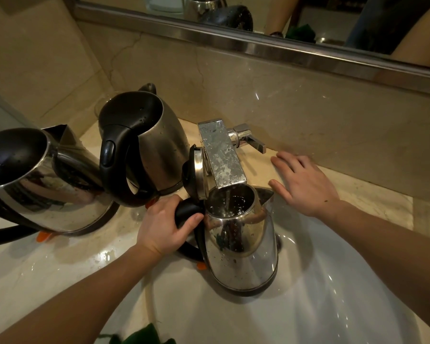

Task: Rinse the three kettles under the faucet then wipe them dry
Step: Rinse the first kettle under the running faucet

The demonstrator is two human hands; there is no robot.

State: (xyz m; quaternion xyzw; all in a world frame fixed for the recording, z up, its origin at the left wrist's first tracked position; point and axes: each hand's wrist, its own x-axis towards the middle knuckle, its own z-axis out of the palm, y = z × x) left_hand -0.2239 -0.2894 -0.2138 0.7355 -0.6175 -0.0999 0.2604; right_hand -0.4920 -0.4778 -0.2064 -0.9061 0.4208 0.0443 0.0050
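Under faucet: 1 kettle in L hand grip; R hand flat; 2 kettles aside.

The left hand is curled round a black handle, with the thumb laid across its near side, the fingers wrapped over the far side and the back of the hand facing up. The bare left forearm runs from the grip down to the lower left. Well to the right of the grip and a little farther out, the right hand lies palm down and holds nothing. Its fingers are straight and slightly spread, the thumb on the grip's side. The bare right forearm runs off to the lower right.
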